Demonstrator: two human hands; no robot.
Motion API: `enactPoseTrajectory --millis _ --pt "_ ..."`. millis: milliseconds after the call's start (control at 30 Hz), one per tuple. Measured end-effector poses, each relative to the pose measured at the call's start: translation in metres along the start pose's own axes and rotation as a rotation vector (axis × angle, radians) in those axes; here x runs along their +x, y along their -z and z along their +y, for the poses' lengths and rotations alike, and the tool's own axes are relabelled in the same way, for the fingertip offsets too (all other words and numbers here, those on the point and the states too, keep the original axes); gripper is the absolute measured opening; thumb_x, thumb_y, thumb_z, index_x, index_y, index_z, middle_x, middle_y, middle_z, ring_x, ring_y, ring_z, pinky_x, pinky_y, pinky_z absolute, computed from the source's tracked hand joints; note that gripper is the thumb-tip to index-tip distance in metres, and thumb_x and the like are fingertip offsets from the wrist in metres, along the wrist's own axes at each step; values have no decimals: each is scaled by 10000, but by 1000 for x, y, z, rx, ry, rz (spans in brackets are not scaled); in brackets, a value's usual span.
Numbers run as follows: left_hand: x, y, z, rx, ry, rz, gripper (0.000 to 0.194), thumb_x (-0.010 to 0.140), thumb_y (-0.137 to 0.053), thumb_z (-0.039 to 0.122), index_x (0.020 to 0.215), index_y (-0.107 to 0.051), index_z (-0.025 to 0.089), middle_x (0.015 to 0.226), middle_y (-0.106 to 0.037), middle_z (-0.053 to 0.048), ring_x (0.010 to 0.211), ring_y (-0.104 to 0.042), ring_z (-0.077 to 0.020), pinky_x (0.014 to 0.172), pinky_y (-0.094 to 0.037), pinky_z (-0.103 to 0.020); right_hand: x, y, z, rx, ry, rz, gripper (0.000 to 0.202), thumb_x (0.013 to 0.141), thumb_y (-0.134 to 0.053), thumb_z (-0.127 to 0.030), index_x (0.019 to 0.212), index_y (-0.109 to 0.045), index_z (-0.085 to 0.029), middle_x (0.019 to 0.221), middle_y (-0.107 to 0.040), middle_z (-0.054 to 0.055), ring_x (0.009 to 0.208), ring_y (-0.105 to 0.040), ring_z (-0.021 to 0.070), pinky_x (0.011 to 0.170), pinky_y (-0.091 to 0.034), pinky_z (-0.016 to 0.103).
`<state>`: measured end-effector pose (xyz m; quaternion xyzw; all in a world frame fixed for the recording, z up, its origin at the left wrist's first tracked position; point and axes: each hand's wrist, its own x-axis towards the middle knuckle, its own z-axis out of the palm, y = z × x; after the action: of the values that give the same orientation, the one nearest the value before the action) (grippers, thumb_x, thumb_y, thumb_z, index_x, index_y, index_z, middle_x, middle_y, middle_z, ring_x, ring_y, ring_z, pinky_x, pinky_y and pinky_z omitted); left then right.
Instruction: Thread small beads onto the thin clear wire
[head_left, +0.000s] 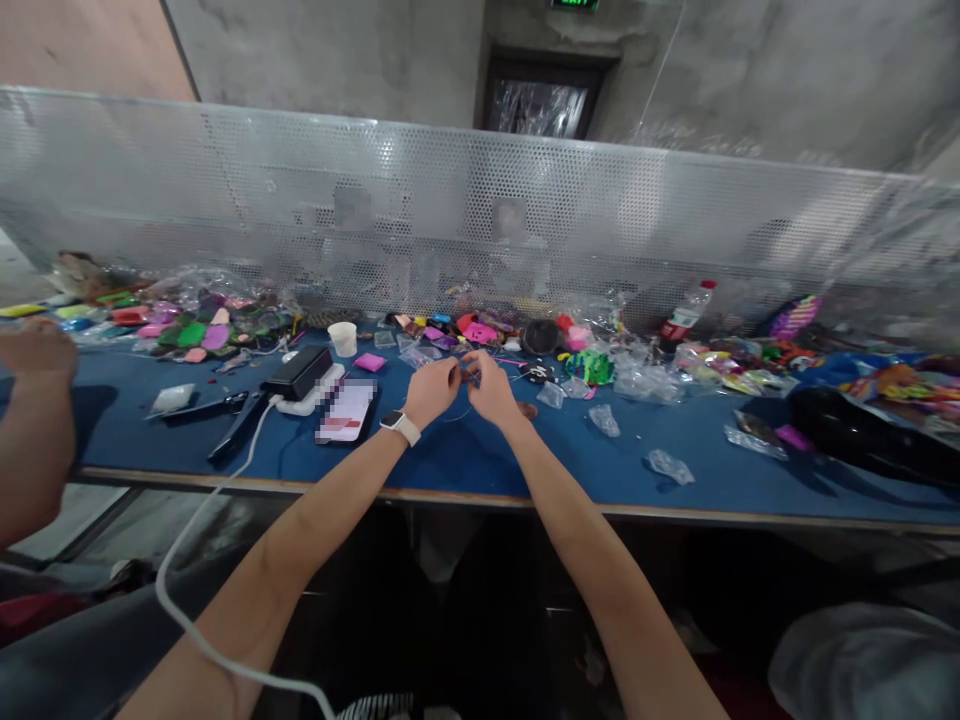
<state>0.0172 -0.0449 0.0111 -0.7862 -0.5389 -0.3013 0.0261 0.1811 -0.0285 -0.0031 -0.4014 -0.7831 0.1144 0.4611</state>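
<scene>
My left hand, with a white-strapped watch on its wrist, meets my right hand just above the blue table. Both are closed, fingertips pinched close together. Between them is a small dark brownish piece, too small to name. A thin pale strand curves beneath the fingers. Just beyond the hands lie a pink clay-like piece and other small colourful bits. Beside my right wrist rests a small brown piece.
Left of my hands are a phone, a black adapter with a white cable, a white cup and a pink packet. A cola bottle and a black bag are rightward. Another person's hand is far left.
</scene>
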Motion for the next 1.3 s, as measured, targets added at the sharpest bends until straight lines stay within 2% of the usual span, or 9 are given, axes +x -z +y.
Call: enactPoseTrajectory --millis 200,433,600,733,833,933,1067,1200,1300 --pt "0 -2 -2 -7 41 -22 257 1088 -454 272 1086 -706 220 1007 -772 -101 946 -726 -252 800 -480 -311 1 5 9 -60 33 -72 416 830 -640 -81 1217 -628 -232 1008 -737 56 957 -677 255 924 -538 402" --pt "1 0 -7 -21 -14 8 300 1116 -395 272 1096 -691 225 1020 -768 -86 960 -725 -238 788 -463 -302 3 10 13 -283 158 -83 90 1007 -643 -243 1077 -699 -232 1096 -727 113 1041 -654 290 910 -522 405" --pt "0 0 -7 0 -20 20 280 1121 -399 284 1110 -674 233 1026 -769 -80 974 -722 -241 761 -441 -305 4 10 8 -193 128 -35 198 1067 -577 -355 991 -707 -227 1000 -731 97 958 -663 265 867 -493 365" --pt "-2 0 -5 57 -34 40 277 1119 -394 275 1105 -667 225 1069 -764 -87 954 -723 -238 733 -435 -311 6 10 2 1 40 -4 369 1060 -539 -506 873 -672 -216 877 -710 62 809 -637 218 790 -468 329" --pt "-4 1 -5 124 -96 11 296 1121 -378 282 1130 -666 212 1096 -748 -108 939 -719 -239 735 -448 -317 7 10 3 134 -66 -19 448 993 -589 -597 765 -648 -215 774 -686 35 755 -616 205 755 -447 324" --pt "-5 1 -4 191 -190 -18 318 1120 -362 269 1139 -670 191 1068 -727 -123 956 -717 -247 742 -463 -325 8 11 8 391 -283 -80 481 868 -703 -649 674 -645 -212 707 -677 23 717 -611 198 710 -444 317" --pt "-7 0 -2 255 -283 -3 305 1110 -375 235 1138 -671 170 1072 -708 -133 994 -710 -253 738 -471 -331 10 14 15 738 -558 -151 415 713 -838 -585 696 -704 -192 683 -696 35 699 -640 195 684 -464 307" --pt "-7 0 -3 275 -323 21 301 1113 -375 228 1153 -668 172 1087 -705 -128 1016 -704 -241 762 -479 -324 11 17 17 915 -673 -207 382 758 -834 -538 701 -707 -182 677 -713 58 684 -658 186 674 -491 297" --pt "-5 1 -5 268 -319 35 310 1118 -366 229 1186 -665 182 1108 -709 -121 1028 -703 -234 767 -477 -319 11 19 13 995 -709 -250 427 816 -806 -582 698 -696 -187 681 -722 58 674 -669 181 667 -512 285"
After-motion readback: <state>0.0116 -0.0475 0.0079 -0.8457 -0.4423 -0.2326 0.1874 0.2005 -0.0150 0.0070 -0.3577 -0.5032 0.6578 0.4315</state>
